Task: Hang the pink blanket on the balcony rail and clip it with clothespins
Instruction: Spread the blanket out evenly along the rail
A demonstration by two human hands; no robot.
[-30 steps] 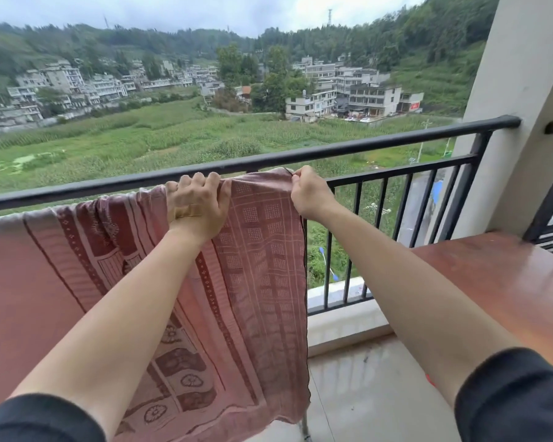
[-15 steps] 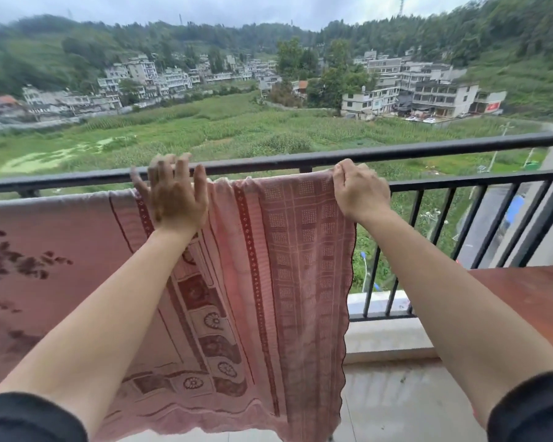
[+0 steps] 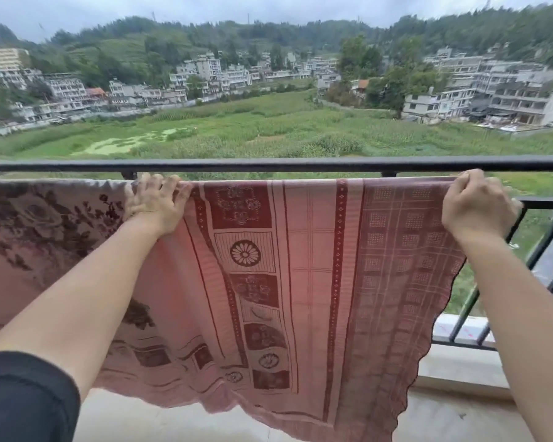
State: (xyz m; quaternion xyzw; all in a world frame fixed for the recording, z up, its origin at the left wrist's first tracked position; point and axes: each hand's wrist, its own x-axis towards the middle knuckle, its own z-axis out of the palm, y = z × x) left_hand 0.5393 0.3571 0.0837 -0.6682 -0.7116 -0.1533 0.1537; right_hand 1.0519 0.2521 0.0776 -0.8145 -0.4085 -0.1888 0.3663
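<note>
Pink blanket edge just below rail, right hand gripping corner

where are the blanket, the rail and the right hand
blanket (image 3: 304,282), head view, pale pink middle panel
rail (image 3: 300,164), head view, middle of the top bar
right hand (image 3: 474,207), head view, back of the hand

Head view looks forward and slightly down, close to the balcony rail
</note>
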